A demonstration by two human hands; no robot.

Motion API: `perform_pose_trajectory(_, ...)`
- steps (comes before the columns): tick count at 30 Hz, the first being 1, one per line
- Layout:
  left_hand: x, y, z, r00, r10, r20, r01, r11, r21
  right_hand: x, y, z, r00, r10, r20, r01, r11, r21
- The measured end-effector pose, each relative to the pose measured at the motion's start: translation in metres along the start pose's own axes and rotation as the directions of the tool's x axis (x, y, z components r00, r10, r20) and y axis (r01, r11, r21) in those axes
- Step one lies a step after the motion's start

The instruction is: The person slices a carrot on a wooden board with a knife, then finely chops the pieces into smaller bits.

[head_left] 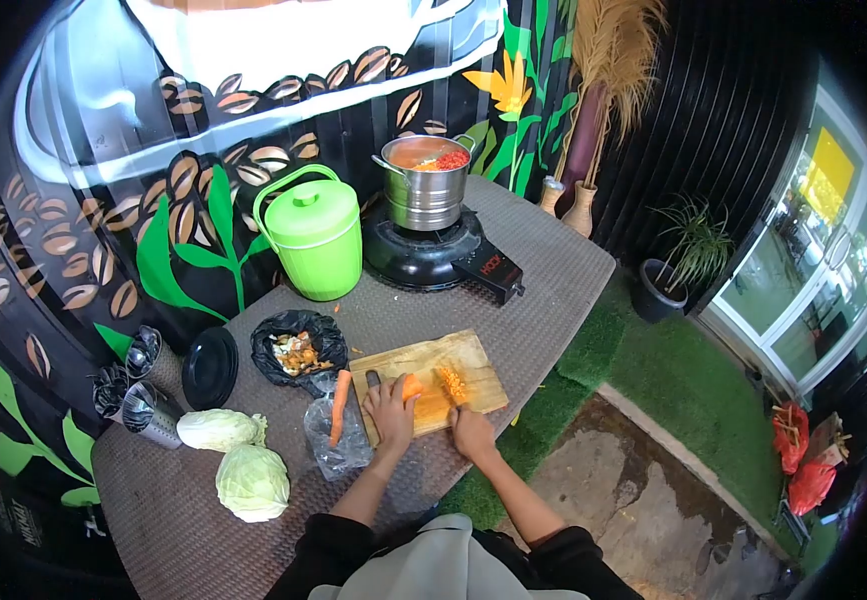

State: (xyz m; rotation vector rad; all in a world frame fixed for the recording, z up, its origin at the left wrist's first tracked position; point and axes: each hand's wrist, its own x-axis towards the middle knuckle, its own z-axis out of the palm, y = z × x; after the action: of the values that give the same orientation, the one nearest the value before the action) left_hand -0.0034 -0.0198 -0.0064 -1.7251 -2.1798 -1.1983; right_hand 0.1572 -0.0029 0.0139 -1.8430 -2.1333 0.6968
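Orange carrot [412, 387] pinned on wooden board [431, 382] by left hand [389, 412], fingertips near knife [450, 383] gripped in right hand [471, 430]; could get nicked.

I am wearing a black long-sleeved top, and both sleeves are sitting pushed up near my elbows, leaving my forearms bare. Over the chest I am wearing something pale grey, smooth like an apron bib or a vest front, showing between the dark sleeves. My left hand [390, 410] and right hand [471, 432] are going bare, with no gloves, rings or watch showing.
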Motion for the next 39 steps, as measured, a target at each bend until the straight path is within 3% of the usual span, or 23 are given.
perform_pose_trajectory(4, 0.004, 0.0, -0.004, 0.993, 0.086, 0.087, -0.08, 0.994, -0.068, 0.015, 0.022, -0.006, 0.997, 0.07, -0.038, -0.07, 0.997, 0.01)
perform_pose_trajectory(9, 0.013, 0.013, 0.005, 0.956, 0.199, 0.217, -0.177, 0.977, -0.116, 0.021, 0.026, -0.015, 0.997, -0.024, -0.08, 0.035, 0.989, 0.145)
perform_pose_trajectory(12, 0.012, 0.02, 0.011, 0.934, 0.224, 0.28, -0.211, 0.975, -0.075, 0.016, 0.018, -0.019, 0.994, 0.007, -0.107, 0.014, 0.982, 0.189)
perform_pose_trajectory(16, 0.005, 0.012, 0.022, 0.955, 0.193, 0.224, -0.177, 0.98, -0.09, 0.015, 0.026, -0.009, 1.0, 0.001, -0.03, 0.004, 0.987, 0.158)
perform_pose_trajectory(24, 0.005, 0.012, 0.021, 0.958, 0.196, 0.21, -0.187, 0.98, -0.062, 0.007, 0.019, -0.009, 0.99, -0.045, -0.135, 0.076, 0.969, 0.233)
perform_pose_trajectory(37, 0.006, 0.014, 0.019, 0.953, 0.195, 0.233, -0.187, 0.981, -0.056, -0.001, 0.003, -0.025, 0.993, -0.081, -0.086, 0.094, 0.984, 0.151)
perform_pose_trajectory(39, 0.006, 0.014, 0.021, 0.957, 0.238, 0.164, -0.235, 0.971, -0.036, -0.001, 0.003, -0.029, 0.995, -0.085, -0.06, 0.094, 0.983, 0.155)
